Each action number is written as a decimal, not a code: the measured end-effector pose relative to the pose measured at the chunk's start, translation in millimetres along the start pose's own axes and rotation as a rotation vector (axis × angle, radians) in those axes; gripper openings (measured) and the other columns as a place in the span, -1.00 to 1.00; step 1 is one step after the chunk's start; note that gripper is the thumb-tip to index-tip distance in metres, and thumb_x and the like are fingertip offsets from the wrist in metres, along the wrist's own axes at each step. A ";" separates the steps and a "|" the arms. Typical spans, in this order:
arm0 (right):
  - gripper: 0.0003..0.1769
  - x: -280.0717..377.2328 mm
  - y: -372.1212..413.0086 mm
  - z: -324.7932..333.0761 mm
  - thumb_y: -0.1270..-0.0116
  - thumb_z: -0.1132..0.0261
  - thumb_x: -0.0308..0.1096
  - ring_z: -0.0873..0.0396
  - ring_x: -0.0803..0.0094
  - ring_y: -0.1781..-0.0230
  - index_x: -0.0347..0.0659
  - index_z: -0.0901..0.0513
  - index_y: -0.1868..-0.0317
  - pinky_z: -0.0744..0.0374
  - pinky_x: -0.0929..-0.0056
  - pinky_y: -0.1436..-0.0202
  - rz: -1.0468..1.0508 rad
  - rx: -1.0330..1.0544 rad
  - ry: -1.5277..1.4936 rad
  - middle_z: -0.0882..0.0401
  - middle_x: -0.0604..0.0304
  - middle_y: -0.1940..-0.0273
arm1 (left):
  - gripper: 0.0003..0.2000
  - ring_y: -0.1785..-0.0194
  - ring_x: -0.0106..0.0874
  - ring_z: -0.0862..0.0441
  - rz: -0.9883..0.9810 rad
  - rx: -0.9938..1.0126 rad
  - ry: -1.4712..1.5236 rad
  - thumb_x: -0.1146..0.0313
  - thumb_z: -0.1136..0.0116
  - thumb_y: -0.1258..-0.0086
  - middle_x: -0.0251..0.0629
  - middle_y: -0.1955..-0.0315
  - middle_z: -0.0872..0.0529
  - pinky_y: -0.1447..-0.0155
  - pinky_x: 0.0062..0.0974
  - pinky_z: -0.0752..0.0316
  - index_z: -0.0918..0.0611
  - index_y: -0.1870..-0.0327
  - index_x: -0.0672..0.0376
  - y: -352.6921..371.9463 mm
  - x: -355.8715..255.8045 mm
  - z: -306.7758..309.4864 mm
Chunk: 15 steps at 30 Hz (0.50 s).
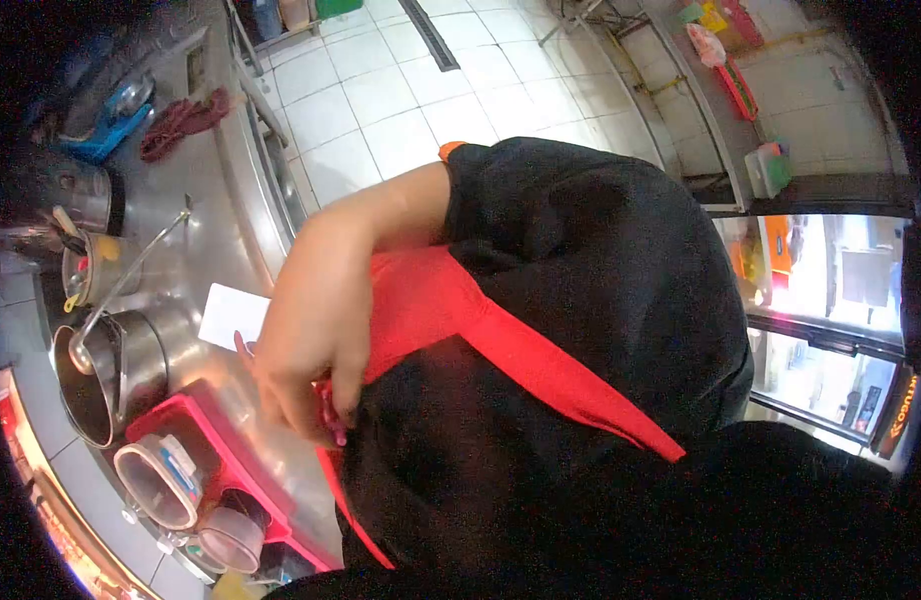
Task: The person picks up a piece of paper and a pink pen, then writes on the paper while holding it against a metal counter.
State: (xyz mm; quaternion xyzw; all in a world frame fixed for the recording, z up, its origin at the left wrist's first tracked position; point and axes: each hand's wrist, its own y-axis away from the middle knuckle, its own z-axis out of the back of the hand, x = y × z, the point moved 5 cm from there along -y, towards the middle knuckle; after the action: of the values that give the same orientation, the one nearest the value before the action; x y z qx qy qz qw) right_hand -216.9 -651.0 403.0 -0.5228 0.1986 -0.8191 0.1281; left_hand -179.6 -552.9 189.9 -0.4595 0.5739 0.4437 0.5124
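Observation:
My right hand (316, 365) reaches down from a black short sleeve with an orange edge, low in front of my body. Its fingers are curled around a small pink and dark red thing (331, 412); I cannot tell what it is. Red cloth (421, 300), looking like part of an apron, lies over my black shirt (601, 250) behind the wrist, and a red strap (571, 380) runs from it to the lower right. Beyond the hand, a white sheet (231, 315) shows at the counter edge, partly covered by the fingers. My left hand is out of view.
The steel counter (216, 215) bears a deep pot (131, 365) with a ladle (131, 280), a pink tray (221, 440), clear plastic containers (161, 485) and a dark red cloth (186, 125). White floor tiles (381, 95) lie beyond. A lit glass-door fridge (841, 265) stands right.

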 end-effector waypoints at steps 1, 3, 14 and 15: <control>-0.84 0.7 0.7 1.8 -0.05 -0.09 -0.42 -0.40 0.22 0.38 -0.36 -0.47 0.40 -0.34 0.36 0.31 -0.025 0.006 0.058 -0.41 -0.02 0.43 | -0.73 0.20 -0.31 -0.39 -0.016 0.022 0.015 0.32 0.16 -0.19 -0.10 0.24 -0.43 0.10 -0.43 -0.31 -0.36 0.16 0.29 -7.7 -3.3 -2.3; -0.84 -0.4 0.5 7.4 -0.05 -0.11 -0.41 -0.40 0.22 0.38 -0.35 -0.49 0.40 -0.34 0.36 0.32 -0.046 0.012 0.123 -0.41 -0.01 0.43 | -0.72 0.19 -0.31 -0.39 -0.041 0.069 0.041 0.31 0.16 -0.19 -0.11 0.23 -0.42 0.09 -0.42 -0.31 -0.35 0.14 0.28 -20.3 -12.4 -6.7; -0.77 32.0 21.9 81.9 -0.13 -0.08 -0.31 -0.39 0.41 0.60 -0.36 -0.47 0.45 -0.35 0.52 0.57 0.435 -0.578 -0.489 -0.40 0.14 0.62 | -0.65 0.14 -0.35 -0.37 -0.153 0.255 0.150 0.25 0.15 -0.21 -0.15 0.15 -0.38 0.06 -0.41 -0.29 -0.29 0.04 0.26 -66.6 -62.3 -8.7; -0.74 24.4 23.3 93.6 -0.17 -0.03 -0.25 -0.38 0.50 0.61 -0.34 -0.42 0.39 -0.36 0.60 0.62 0.473 -0.648 -0.558 -0.34 0.19 0.65 | -0.64 0.14 -0.36 -0.37 -0.156 0.263 0.159 0.25 0.15 -0.21 -0.16 0.14 -0.37 0.06 -0.41 -0.29 -0.28 0.03 0.25 -66.5 -66.8 -7.7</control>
State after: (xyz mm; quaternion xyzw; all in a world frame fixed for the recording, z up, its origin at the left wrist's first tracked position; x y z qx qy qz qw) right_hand -142.2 -699.8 447.0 -0.6760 0.5147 -0.4921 0.1898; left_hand -112.2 -567.8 254.6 -0.4654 0.6283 0.2859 0.5539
